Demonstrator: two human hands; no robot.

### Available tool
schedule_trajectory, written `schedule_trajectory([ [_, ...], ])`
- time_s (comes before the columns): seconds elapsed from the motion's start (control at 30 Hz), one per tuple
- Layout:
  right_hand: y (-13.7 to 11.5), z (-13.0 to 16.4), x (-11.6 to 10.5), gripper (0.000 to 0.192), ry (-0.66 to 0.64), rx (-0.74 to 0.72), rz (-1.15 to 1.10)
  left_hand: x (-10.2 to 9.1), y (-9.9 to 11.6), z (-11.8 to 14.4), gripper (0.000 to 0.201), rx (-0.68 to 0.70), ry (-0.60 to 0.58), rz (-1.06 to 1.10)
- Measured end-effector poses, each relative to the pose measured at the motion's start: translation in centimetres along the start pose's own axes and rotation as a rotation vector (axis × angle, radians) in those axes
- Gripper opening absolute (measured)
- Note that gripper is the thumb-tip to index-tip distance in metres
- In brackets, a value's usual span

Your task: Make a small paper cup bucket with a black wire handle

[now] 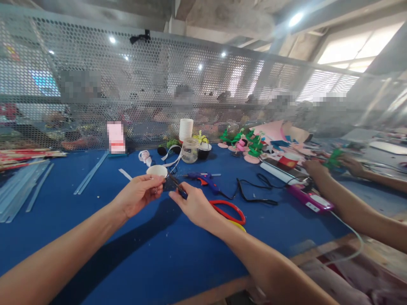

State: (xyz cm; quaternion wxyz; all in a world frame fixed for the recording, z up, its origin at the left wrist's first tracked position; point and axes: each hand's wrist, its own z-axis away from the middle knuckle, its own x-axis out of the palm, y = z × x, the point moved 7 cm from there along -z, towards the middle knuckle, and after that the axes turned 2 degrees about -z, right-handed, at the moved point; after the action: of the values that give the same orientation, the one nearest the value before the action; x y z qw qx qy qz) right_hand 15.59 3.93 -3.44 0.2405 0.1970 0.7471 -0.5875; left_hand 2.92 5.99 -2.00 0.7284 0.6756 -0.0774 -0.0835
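Left hand fingers pinch a small white paper cup above the blue table; right hand grips dark-tipped scissors with red loop handles, blades meeting the cup's near side. A blue glue gun lies just beyond.

Bright, even daylight enters through the tall window at upper right, which is blown out to white, helped by small round ceiling lamps. Soft arm shadows fall on the blue cloth-covered surface. Wide-angle distortion bends the perforated grey metal screen; the forearms at the bottom edge are stretched and slightly blurred.
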Motion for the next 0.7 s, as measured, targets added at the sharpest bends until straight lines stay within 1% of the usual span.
schedule_trajectory([
  [0.03, 0.0, 0.0, -0.1, 0.021, -0.002, -0.002, 0.002, -0.2, 0.7, 0.0, 0.011, 0.071, 0.001, -0.099],
  [0.07, 0.0, -0.1, -0.1, 0.021, -0.004, -0.003, 0.0, -0.4, 1.6, 0.2, 0.011, 0.184, 0.018, -0.247],
  [0.1, 0.0, -0.1, -0.2, 0.022, -0.004, -0.002, -0.004, -0.5, 2.9, 0.6, 0.012, 0.334, 0.044, -0.422],
  [0.17, 0.1, -0.2, -0.4, 0.022, -0.003, 0.009, -0.014, 0.0, 5.3, 2.0, 0.014, 0.7, 0.108, -0.791],
  [0.2, 0.1, -0.2, -0.4, 0.022, 0.001, 0.016, -0.014, 0.6, 6.0, 2.8, 0.013, 0.877, 0.12, -0.962],
  [0.23, 0.1, -0.2, -0.5, 0.022, 0.006, 0.022, -0.011, 1.2, 6.2, 3.5, 0.013, 1.02, 0.122, -1.119],
  [0.27, 0.1, -0.2, -0.5, 0.022, 0.011, 0.027, -0.004, 1.7, 6.2, 4.0, 0.013, 1.134, 0.119, -1.246],
  [0.33, 0.0, -0.2, -0.5, 0.021, 0.01, 0.026, 0.006, 2.3, 5.8, 4.5, 0.012, 1.274, 0.135, -1.397],
  [0.4, -0.2, -0.1, -0.4, 0.02, 0.003, 0.019, 0.011, 2.3, 5.6, 4.8, 0.01, 1.354, 0.169, -1.42],
  [0.43, -0.2, -0.1, -0.3, 0.02, 0.0, 0.013, 0.013, 2.2, 5.6, 4.9, 0.009, 1.37, 0.177, -1.398],
  [0.47, -0.3, -0.1, -0.3, 0.02, -0.003, 0.005, 0.014, 2.1, 5.6, 4.9, 0.009, 1.361, 0.18, -1.352],
  [0.5, -0.3, 0.0, -0.2, 0.02, -0.005, -0.001, 0.015, 1.9, 5.7, 4.8, 0.009, 1.318, 0.185, -1.281],
  [0.53, -0.3, 0.0, -0.2, 0.02, -0.006, -0.003, 0.016, 1.5, 5.9, 4.4, 0.008, 1.231, 0.199, -1.176],
  [0.57, -0.3, 0.0, -0.2, 0.021, -0.006, -0.004, 0.017, 0.9, 5.8, 3.8, 0.008, 1.097, 0.213, -1.033],
  [0.6, -0.2, 0.0, -0.2, 0.021, -0.005, -0.007, 0.015, 0.2, 5.5, 3.0, 0.009, 0.924, 0.22, -0.856],
  [0.63, -0.2, 0.0, -0.2, 0.021, -0.001, -0.009, 0.013, -0.4, 4.6, 2.0, 0.01, 0.709, 0.207, -0.652],
  [0.67, -0.2, 0.0, -0.2, 0.021, 0.004, -0.013, 0.009, -0.6, 3.2, 1.2, 0.012, 0.486, 0.157, -0.429],
  [0.7, -0.2, 0.0, -0.3, 0.021, 0.01, -0.02, 0.004, -0.4, 1.7, 0.6, 0.013, 0.285, 0.102, -0.217],
])
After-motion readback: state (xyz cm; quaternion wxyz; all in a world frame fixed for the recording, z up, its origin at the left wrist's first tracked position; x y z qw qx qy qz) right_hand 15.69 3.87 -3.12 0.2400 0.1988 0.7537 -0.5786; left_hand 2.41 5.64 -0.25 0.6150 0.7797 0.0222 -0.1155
